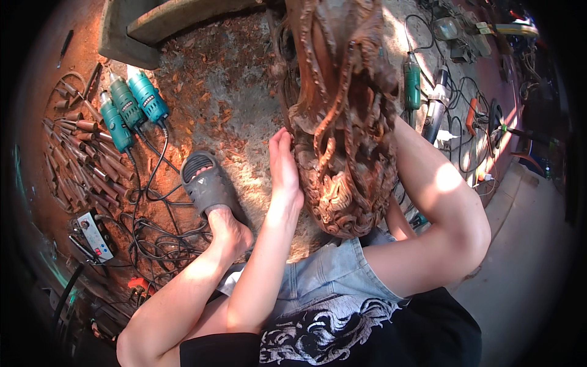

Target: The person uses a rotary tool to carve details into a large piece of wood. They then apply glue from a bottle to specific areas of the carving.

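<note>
A large brown wood carving [345, 153], covered in twisting strands and curled relief, stands between my legs and leans toward my lap. My left hand [283, 164] lies along its left side, with the fingers stretched out and the palm turned to the wood. Behind the carving's lower right side my right forearm [400, 221] shows in part. The carving hides my right hand, so its fingers cannot be seen.
Three teal rotary power tools [127, 105] lie at the left beside a pile of carving bits [92, 156]. Tangled black cables [162, 238] run near my sandal [211, 183]. A control box [95, 237] sits lower left. Another green power tool [412, 82] lies at the right.
</note>
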`<state>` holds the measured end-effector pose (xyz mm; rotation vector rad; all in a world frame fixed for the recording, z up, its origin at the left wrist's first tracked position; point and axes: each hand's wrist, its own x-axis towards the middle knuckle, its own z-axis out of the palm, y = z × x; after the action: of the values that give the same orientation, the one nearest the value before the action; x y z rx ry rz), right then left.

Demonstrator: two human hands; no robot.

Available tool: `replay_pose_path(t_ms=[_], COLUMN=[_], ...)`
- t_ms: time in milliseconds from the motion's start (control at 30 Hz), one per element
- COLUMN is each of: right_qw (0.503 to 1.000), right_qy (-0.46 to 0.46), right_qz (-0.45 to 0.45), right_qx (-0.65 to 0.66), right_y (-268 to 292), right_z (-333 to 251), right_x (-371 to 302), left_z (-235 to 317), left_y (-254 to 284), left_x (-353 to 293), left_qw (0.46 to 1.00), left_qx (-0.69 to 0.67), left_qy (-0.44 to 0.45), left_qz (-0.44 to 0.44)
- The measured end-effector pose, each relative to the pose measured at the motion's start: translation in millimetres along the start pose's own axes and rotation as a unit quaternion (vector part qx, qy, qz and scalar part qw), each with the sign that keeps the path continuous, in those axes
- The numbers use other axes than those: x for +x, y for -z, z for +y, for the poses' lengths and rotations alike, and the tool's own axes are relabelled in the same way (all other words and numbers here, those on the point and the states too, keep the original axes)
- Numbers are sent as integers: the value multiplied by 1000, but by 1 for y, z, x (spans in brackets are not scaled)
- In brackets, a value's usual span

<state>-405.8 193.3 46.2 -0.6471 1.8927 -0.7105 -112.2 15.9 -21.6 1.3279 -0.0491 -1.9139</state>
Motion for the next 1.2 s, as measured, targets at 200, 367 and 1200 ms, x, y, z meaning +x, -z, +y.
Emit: replay_pose_path(t_ms=[200, 367, 1200], right_qw=[999, 996, 989], right_qy=[46, 81, 108], right_qz=[-12, -23, -95], right_qx=[17, 30, -22], right_y=[-3, -10, -94], right_z=[8, 13, 18], right_x=[18, 25, 22], left_z=[24, 24, 11], left_y=[12, 26, -6], left_x=[-11, -52, -83], left_qw=[988, 988, 935], left_qx=[89, 79, 180], left_qy=[-125, -130, -306], left_qz=[8, 3, -9])
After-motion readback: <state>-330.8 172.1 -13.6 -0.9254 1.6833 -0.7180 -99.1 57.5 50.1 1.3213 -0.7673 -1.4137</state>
